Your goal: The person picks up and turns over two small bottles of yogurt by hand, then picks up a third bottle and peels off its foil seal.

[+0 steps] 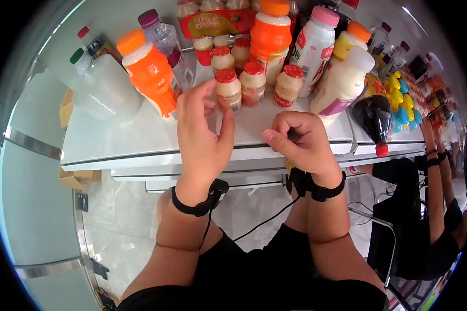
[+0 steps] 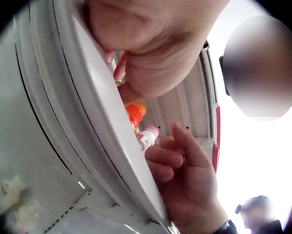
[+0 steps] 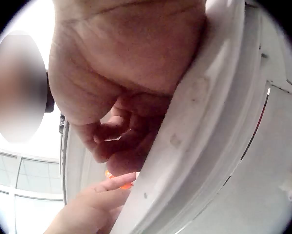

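My left hand (image 1: 202, 135) hovers at the shelf's front, fingers loosely bent and thumb apart, holding nothing. Its fingertips are right beside a small red-capped yogurt drink bottle (image 1: 228, 93). A second such bottle (image 1: 252, 87) stands just right of that one, and a third bottle (image 1: 288, 89) sits farther right, behind my right hand (image 1: 305, 142). The right hand's fingers curl loosely toward the thumb with nothing between them. In the right wrist view the curled fingers (image 3: 131, 141) show at the shelf edge. An orange-capped orange bottle (image 1: 150, 75) stands left of my left hand.
The white shelf (image 1: 119, 142) has a raised front edge. A large translucent jug (image 1: 106, 90) stands at left, a white bottle (image 1: 342, 85) at right. A dark cola bottle (image 1: 373, 119) tilts over the edge. Wrapped small bottles (image 1: 215, 23) sit behind. Another person's arm (image 1: 435, 181) is at far right.
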A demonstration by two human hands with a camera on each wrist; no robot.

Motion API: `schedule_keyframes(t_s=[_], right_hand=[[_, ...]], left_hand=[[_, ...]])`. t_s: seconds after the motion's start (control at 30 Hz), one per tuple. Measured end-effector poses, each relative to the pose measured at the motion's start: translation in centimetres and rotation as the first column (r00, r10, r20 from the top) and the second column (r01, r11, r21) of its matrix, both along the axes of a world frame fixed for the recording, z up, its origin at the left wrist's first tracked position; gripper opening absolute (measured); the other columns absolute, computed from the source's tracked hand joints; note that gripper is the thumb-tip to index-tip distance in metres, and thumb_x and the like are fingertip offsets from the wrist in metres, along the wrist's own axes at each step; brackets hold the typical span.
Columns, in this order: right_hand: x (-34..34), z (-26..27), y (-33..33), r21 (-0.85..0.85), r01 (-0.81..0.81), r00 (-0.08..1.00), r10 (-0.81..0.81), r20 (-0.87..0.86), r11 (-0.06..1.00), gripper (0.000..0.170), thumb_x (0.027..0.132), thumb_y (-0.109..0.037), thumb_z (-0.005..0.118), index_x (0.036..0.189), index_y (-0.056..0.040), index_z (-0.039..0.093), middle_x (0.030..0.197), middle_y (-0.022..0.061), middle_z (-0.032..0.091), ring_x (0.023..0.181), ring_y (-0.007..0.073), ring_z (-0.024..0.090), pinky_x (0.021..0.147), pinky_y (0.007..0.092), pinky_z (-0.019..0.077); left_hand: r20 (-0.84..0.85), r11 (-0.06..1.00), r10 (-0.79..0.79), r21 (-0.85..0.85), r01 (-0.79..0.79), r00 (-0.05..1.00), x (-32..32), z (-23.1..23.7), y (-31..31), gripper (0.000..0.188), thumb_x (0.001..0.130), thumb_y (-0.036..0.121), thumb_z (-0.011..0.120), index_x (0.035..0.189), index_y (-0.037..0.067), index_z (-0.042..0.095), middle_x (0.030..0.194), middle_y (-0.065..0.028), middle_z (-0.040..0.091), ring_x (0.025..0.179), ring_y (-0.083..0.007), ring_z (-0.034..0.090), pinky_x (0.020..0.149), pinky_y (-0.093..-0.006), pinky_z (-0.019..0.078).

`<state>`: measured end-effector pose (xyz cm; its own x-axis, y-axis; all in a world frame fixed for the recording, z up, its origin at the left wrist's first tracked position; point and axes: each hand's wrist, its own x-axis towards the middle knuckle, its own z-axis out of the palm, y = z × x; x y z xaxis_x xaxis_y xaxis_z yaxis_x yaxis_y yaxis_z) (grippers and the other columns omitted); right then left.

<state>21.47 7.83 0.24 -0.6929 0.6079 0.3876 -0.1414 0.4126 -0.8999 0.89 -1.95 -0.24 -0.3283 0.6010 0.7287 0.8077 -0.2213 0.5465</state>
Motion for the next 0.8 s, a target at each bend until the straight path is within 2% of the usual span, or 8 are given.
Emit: schedule_keyframes(t_s=[0.1,0.2,0.27,0.47,0.57,0.6,0.7,0.8], right_hand=[[-0.3,-0.1,0.2,-0.002,0.037,0.999,-0.037,-0.022,0.999,0.042,0.102,-0.011,0.082,0.074,-0.0047,0.052,0.066,-0.006,0.047,0.064,0.0034,0.039,0.055,0.0259,0.0334],[-0.2,0.7,0.1,-0.034,0.047,0.998,-0.046,0.04,0.998,0.041,0.103,-0.013,0.081,0.074,-0.0038,0.053,0.065,-0.0068,0.048,0.063,0.0036,0.039,0.054,0.027,0.0336],[-0.2,0.7,-0.2,-0.06,0.088,0.985,-0.078,0.155,0.994,0.041,0.104,-0.015,0.08,0.074,-0.0033,0.054,0.064,-0.0072,0.048,0.063,0.0036,0.039,0.053,0.0278,0.0336],[-1.6,-0.4,1.6,0.101,0.171,0.985,-0.173,0.015,0.98,0.042,0.107,-0.02,0.078,0.074,-0.0041,0.057,0.066,-0.0074,0.049,0.063,0.0038,0.041,0.054,0.0279,0.0335],[-1.3,-0.6,1.6,0.014,0.15,0.989,-0.15,0.006,0.989,0.042,0.109,-0.021,0.075,0.074,-0.0073,0.057,0.068,-0.0076,0.053,0.063,0.003,0.044,0.054,0.0265,0.0342],[-1.1,-0.8,1.6,-0.028,0.133,0.991,-0.133,0.008,0.991,0.042,0.11,-0.021,0.073,0.074,-0.0087,0.057,0.069,-0.0077,0.054,0.063,0.0026,0.046,0.055,0.0258,0.0344],[-1.3,-0.9,1.7,-0.035,0.26,0.965,-0.259,0.038,0.965,0.04,0.107,-0.023,0.077,0.075,-0.0046,0.062,0.066,-0.0047,0.058,0.063,0.005,0.051,0.056,0.0283,0.0412],[-1.7,-1.9,2.4,0.142,0.34,0.937,-0.347,0.027,0.929,0.035,0.102,-0.022,0.079,0.077,-0.0019,0.065,0.067,-0.0018,0.061,0.064,0.0071,0.053,0.058,0.0303,0.0445]], left_hand=[[0.244,0.995,-0.099,-0.009,0.104,0.965,0.4,-0.5,-0.3,0.048,0.096,0.0,0.077,0.142,0.002,0.061,0.113,-0.01,0.073,0.1,-0.0196,0.072,0.094,-0.0339,0.0574],[0.324,0.951,-0.219,-0.141,0.275,0.921,0.1,-0.5,-0.1,0.043,0.097,0.003,0.079,0.137,0.002,0.065,0.112,-0.0092,0.077,0.103,-0.0189,0.074,0.093,-0.0321,0.057],[0.32,0.958,-0.217,-0.111,0.264,0.922,0.3,-0.5,0.4,0.04,0.097,0.009,0.08,0.133,0.002,0.066,0.109,-0.0108,0.079,0.104,-0.0207,0.076,0.088,-0.0337,0.0587],[0.267,0.964,-0.238,-0.05,0.26,0.934,-0.4,-0.7,1.0,0.04,0.096,0.02,0.082,0.13,0.003,0.069,0.114,-0.0116,0.08,0.106,-0.0243,0.078,0.089,-0.036,0.0601],[0.326,0.953,-0.233,-0.111,0.282,0.916,-0.9,-0.8,1.1,0.036,0.099,0.013,0.079,0.131,0.0,0.069,0.116,-0.0079,0.078,0.11,-0.0189,0.074,0.102,-0.0355,0.0562],[0.331,0.956,-0.237,-0.09,0.281,0.913,-1.2,-1.2,1.5,0.034,0.099,0.014,0.08,0.129,0.001,0.07,0.112,-0.0065,0.078,0.103,-0.0164,0.074,0.095,-0.0329,0.0576],[0.469,0.94,-0.238,-0.11,0.324,0.85,-1.2,-0.5,1.0,0.033,0.099,0.015,0.081,0.127,0.002,0.072,0.108,-0.0048,0.078,0.093,-0.0133,0.072,0.084,-0.0295,0.058],[0.448,0.945,-0.281,-0.025,0.326,0.849,-2.3,-1.9,2.2,0.03,0.099,0.017,0.081,0.125,0.002,0.074,0.104,-0.0029,0.078,0.087,-0.0107,0.07,0.076,-0.0273,0.0567]])
